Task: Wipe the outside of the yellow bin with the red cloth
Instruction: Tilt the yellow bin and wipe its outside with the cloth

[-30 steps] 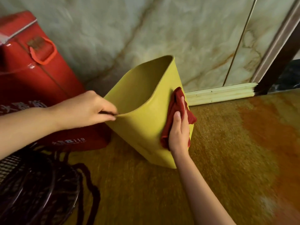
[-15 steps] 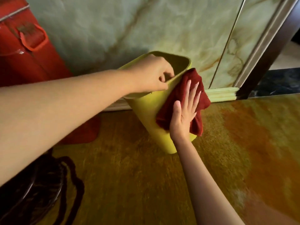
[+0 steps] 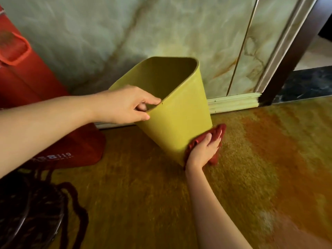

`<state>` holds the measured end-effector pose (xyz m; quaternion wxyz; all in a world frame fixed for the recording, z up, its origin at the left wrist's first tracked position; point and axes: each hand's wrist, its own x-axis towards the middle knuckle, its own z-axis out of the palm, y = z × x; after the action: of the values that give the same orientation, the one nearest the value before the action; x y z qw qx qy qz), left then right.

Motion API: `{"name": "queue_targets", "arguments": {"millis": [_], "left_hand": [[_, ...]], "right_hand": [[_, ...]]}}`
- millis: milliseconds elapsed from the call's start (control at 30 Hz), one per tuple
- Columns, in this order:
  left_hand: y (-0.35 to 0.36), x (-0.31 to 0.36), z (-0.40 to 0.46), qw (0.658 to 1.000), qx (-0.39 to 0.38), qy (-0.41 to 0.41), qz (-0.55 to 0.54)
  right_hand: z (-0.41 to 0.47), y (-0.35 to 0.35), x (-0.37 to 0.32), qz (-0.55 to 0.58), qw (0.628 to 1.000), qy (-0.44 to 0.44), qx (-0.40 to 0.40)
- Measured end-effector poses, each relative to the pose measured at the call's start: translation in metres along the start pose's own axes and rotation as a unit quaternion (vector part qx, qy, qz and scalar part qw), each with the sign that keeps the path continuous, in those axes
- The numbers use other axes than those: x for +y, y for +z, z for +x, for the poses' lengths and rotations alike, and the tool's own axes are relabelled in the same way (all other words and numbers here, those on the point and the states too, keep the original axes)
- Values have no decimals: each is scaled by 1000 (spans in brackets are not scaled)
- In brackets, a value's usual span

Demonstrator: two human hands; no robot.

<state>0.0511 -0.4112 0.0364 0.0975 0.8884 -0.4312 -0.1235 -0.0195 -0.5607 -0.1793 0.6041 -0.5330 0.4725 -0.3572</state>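
With only the left hand (image 3: 124,105) pinching its rim, the tilted yellow bin (image 3: 176,115) could slip as the flat-fingered right hand (image 3: 204,150) presses the red cloth (image 3: 218,131) low.

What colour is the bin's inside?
Olive yellow like its outside, plain, shadowed; the yellow bin shows in the head view.

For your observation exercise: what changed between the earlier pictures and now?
The right hand slid the red cloth from the rim down to the base of the yellow bin. The left hand regripped the near rim. The bin stayed tilted.
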Motion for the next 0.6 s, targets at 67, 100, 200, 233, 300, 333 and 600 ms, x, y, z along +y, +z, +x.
{"name": "queue_targets", "arguments": {"millis": [67, 100, 200, 233, 300, 333, 600], "left_hand": [[1, 6, 5, 1000, 4, 9, 15], [1, 9, 7, 1000, 7, 12, 19], [3, 22, 14, 999, 14, 20, 33], [3, 27, 17, 999, 16, 21, 37], [2, 33, 20, 999, 20, 19, 35], [3, 35, 21, 999, 23, 14, 30], [11, 38, 7, 998, 60, -5, -24]], "right_hand": [[-10, -1, 4, 10, 996, 82, 19], [-22, 2, -2, 5, 998, 57, 12], [-60, 16, -36, 3, 990, -136, -30], [-66, 18, -49, -1, 979, -199, -47], [-63, 16, -64, -18, 957, -282, -70], [-56, 12, -66, -19, 951, -300, -76], [-17, 7, -30, 27, 972, -196, -129]]}}
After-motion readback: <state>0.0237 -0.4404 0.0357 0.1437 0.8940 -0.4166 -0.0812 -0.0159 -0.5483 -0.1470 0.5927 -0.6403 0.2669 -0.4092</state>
